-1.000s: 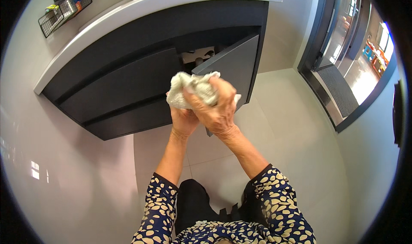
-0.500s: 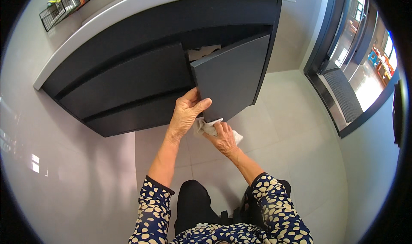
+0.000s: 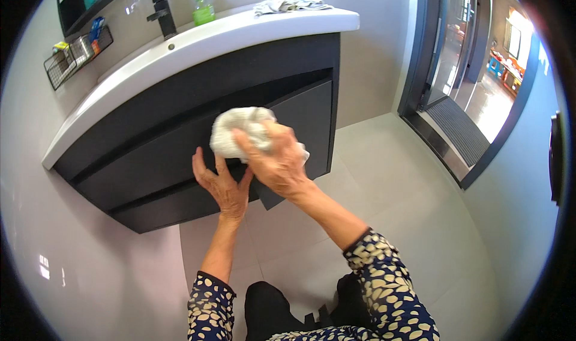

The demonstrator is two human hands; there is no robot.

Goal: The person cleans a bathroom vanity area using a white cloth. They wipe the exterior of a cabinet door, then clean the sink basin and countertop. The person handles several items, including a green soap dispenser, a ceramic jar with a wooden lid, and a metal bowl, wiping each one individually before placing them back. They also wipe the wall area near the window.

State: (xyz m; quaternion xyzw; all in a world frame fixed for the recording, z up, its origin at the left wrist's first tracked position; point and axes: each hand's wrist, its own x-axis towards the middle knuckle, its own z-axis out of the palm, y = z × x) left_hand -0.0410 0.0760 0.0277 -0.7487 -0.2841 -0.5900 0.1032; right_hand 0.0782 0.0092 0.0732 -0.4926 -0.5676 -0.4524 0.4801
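Observation:
My right hand (image 3: 281, 159) grips a bunched white cloth (image 3: 235, 132) in front of the dark vanity cabinet (image 3: 150, 143). Just left of it and lower, my left hand (image 3: 227, 191) has its fingers spread, close to the cabinet front beside the door's edge. Whether its fingertips touch the cabinet I cannot tell. The right-hand cabinet door (image 3: 306, 119) stands ajar, its lower corner jutting out below my right hand. The cloth and right hand hide part of the door's free edge.
Above the cabinet runs a white sink top (image 3: 240, 32) with a black faucet (image 3: 163, 17), a green soap bottle (image 3: 203, 9) and folded cloths (image 3: 294, 3). A wire basket (image 3: 77, 56) hangs at left. To the right, a doorway has a grey ribbed mat (image 3: 459, 129).
The right hand has lifted the cloth from the door's bottom edge up and left. My left hand has come off the door's edge and spread its fingers. The view now shows more sink top.

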